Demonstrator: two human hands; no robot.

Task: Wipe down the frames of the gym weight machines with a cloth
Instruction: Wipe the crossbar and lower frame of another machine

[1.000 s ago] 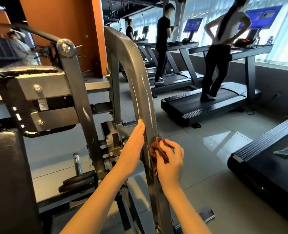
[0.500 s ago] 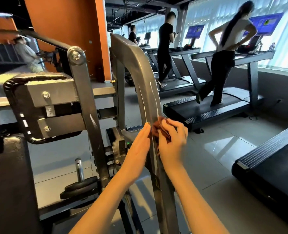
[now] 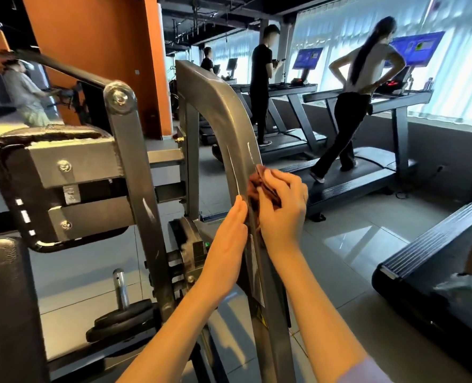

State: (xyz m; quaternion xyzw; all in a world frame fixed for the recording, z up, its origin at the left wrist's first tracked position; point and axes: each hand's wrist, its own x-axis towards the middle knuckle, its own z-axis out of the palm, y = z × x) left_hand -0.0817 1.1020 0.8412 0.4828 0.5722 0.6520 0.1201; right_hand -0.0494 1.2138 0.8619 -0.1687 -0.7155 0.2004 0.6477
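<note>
A grey curved frame bar [image 3: 223, 117] of a weight machine rises in front of me and bends away at the top. My right hand [image 3: 284, 208] grips a crumpled reddish-brown cloth [image 3: 259, 183] and presses it against the bar's right face at mid height. With straight fingers, my left hand [image 3: 226, 244] lies flat against the bar's left edge, just below the cloth. Most of the cloth is hidden under my right fingers.
A padded lever arm [image 3: 49, 183] and pivot strut [image 3: 135, 189] stand to the left, with weight plates [image 3: 121, 322] on a peg low down. Treadmills [image 3: 348, 178] with people on them line the windows at right. Another treadmill deck [image 3: 434, 266] lies close at right. An orange pillar [image 3: 99, 56] stands behind.
My right hand has slid the cloth upward along the bar. My left hand has followed it up the bar's left edge.
</note>
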